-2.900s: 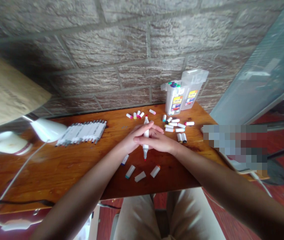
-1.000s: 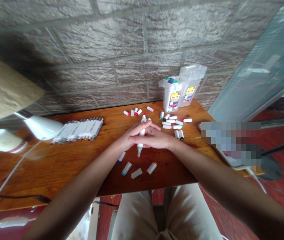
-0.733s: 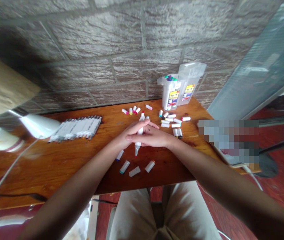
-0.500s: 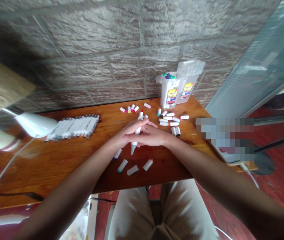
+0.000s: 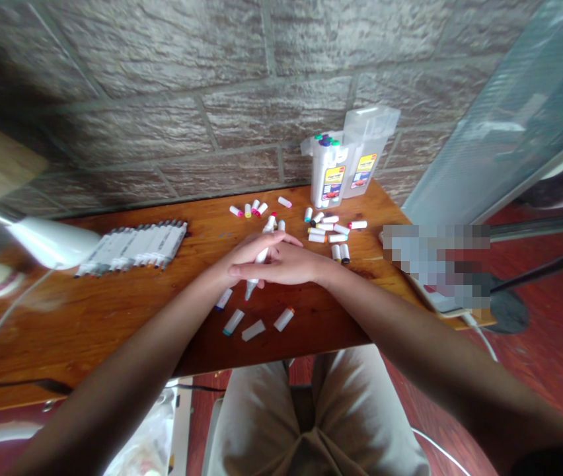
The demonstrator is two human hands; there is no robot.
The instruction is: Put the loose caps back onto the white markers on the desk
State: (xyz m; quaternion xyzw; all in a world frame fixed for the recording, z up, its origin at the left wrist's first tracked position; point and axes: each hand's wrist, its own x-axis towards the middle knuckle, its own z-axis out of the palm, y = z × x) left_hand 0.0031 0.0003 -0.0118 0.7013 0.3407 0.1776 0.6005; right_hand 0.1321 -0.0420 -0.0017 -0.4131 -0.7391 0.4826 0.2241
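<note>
My left hand (image 5: pixel 248 252) and my right hand (image 5: pixel 295 263) are pressed together over the middle of the desk, fingers overlapping. Both are closed around a white marker (image 5: pixel 260 254), which slants between them with a grey tapered end (image 5: pixel 250 289) pointing down toward me. Its upper end shows red. Just behind the fingers a small white cylinder (image 5: pixel 281 225) sticks up; whether a hand touches it is hidden. Below the hands lie a blue-ended cap (image 5: pixel 223 299), a teal-ended cap (image 5: pixel 233 322), a plain white cap (image 5: pixel 253 330) and an orange-ended cap (image 5: pixel 284 319).
A row of markers (image 5: pixel 133 246) lies at the left beside a white lamp (image 5: pixel 51 239). Several pink and yellow caps (image 5: pixel 248 210) lie at the back, others (image 5: pixel 328 228) to the right. A clear marker case (image 5: pixel 325 158) stands by the wall (image 5: pixel 236 119). A blurred-out device (image 5: pixel 435 271) is at right.
The whole view has shifted slightly, so everything sits a little further left and higher. Both hands keep nearly the same grip on the marker; the caps lie as before.
</note>
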